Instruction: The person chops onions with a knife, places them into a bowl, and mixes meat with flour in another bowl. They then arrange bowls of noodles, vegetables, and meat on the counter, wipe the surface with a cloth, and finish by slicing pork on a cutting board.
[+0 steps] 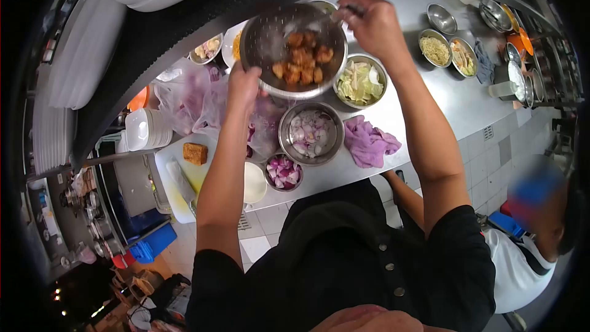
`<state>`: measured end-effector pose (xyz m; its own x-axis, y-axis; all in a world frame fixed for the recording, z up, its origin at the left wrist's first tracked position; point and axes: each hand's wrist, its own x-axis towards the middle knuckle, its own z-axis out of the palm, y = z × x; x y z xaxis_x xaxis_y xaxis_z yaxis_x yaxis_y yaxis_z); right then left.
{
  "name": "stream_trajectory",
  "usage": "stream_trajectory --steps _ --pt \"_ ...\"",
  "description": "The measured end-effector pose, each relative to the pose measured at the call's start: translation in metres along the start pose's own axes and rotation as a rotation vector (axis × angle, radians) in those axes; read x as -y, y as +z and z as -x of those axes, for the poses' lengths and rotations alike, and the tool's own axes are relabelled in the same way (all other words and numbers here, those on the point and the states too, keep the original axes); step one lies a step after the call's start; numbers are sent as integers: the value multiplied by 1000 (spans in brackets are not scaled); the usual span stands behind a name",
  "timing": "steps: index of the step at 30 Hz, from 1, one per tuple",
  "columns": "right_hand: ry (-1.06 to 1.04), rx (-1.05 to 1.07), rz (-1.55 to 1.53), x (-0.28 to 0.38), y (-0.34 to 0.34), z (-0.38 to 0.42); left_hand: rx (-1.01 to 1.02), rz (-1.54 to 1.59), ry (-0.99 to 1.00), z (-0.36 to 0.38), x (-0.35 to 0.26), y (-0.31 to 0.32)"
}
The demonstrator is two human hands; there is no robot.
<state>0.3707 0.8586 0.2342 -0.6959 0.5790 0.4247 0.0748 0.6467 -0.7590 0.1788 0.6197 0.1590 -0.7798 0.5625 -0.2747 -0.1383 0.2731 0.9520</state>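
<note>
Left hand (244, 85): we see it gripping the near rim of the round perforated steel colander bowl (270, 37), fingers clenched on the edge, holding the bowl tilted above the table.
Right hand (373, 23): it is raised at the bowl's far right, fingers closed on the thin metal utensil handle (332, 17) that reaches into the bowl.
Bowl contents: golden-brown fried chunks (302, 63) lie heaped in the lower right part of the colander bowl.
Table: the long stainless steel table (442, 95) runs under both hands and carries the bowls.
Below the colander: a steel bowl of pale shredded cabbage (359, 82) sits just beside it on the right; a steel bowl of chopped pale onion (311, 133) sits nearer to us.
Small bowl: a small steel bowl of chopped red onion (283, 173) stands near the table's edge.
Cloth: a crumpled pink cloth (369, 141) lies just right of the pale onion bowl.
Left side: a white cutting board (178, 184) carries 1 brown fried block (195, 153).
Far right: 2 steel bowls of shredded food (436, 50) stand well apart from the hands.
Other person: someone in a white shirt (516, 270) stands at lower right, beside us.
</note>
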Motion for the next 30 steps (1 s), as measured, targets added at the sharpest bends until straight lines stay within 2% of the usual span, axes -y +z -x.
stream_trajectory --steps 2,3,4,5,6,7,8,10,13,16,20,22,23,25,26,27,28,29,30 --pt "-227 -353 163 2 -5 -11 -41 -42 109 -26 -14 18" --pt "-228 -350 157 -1 -5 -12 -87 -103 125 -39 -21 28" --pt "-156 -416 65 -5 -7 -13 -139 -182 227 -66 -15 35" --pt "-82 -481 -27 -9 -10 -14 -172 -380 445 -109 7 34" --pt "26 -532 -28 -17 -9 -11 -195 -382 542 -111 -4 44" --pt "26 -529 -30 -23 -8 -9 -217 -384 636 -113 -13 56" --pt "125 -558 -109 -30 -9 -6 -216 -386 632 -114 -21 63" --pt "246 -604 -173 -48 -10 0 -348 -683 1056 -129 -23 76" --pt "354 -693 -208 -73 -11 5 -355 -779 1003 -145 -17 90" --pt "414 -706 -238 -94 -12 11 -374 -866 1110 -144 -11 94" --pt "446 -671 -179 -110 -11 13 -358 -923 1067 -145 -13 89" --pt "449 -702 -300 -108 -15 11 -506 -985 1146 -154 -16 82" --pt "451 -699 -307 -109 -12 7 -508 -992 1144 -157 -15 81" --pt "361 -784 -499 -106 0 -10 -659 -989 1095 -166 -11 83" --pt "374 -773 -572 -103 12 -23 -662 -990 1097 -176 -8 86" --pt "396 -722 -593 -103 26 -41 -690 -932 999 -194 1 90" --pt "294 -665 -788 -108 49 -55 -715 -873 901 -206 7 91" --pt "67 -571 -652 -110 68 -64 -720 -818 820 -217 11 95" --pt "-193 -442 -86 -109 72 -65 -680 -757 749 -224 13 97"
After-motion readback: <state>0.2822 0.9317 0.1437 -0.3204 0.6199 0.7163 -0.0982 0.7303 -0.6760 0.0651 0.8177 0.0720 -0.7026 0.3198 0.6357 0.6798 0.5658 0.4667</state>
